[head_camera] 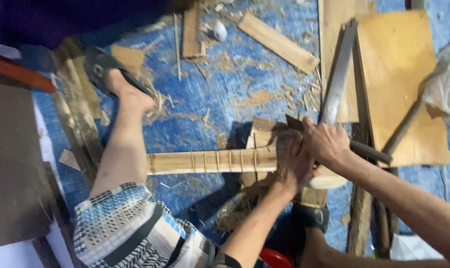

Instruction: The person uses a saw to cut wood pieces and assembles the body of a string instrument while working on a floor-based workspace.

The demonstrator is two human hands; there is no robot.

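Our left hand [292, 161] wraps tightly around the notched bamboo pole [210, 161] on a wooden block [262, 134]. Our right hand [325, 141] has its grip pressed around a dark-handled blade [366, 150] just beside it.

Both grips meet on the near end of a notched bamboo pole [212, 161]: left hand [290, 166] wrapped over it, right hand [325, 142] just behind, touching, closed on a blade handle [369, 151]. Pole runs left from the grip, across a wood block [260, 139] lying under it on the floor [245, 74]. Left of the grip, a foot [130, 97] rests on a sandal [98, 67]. Behind the grip: a saw blade [340, 69]; right of it a flat board [401, 79]. Far behind, a plank [279, 43].
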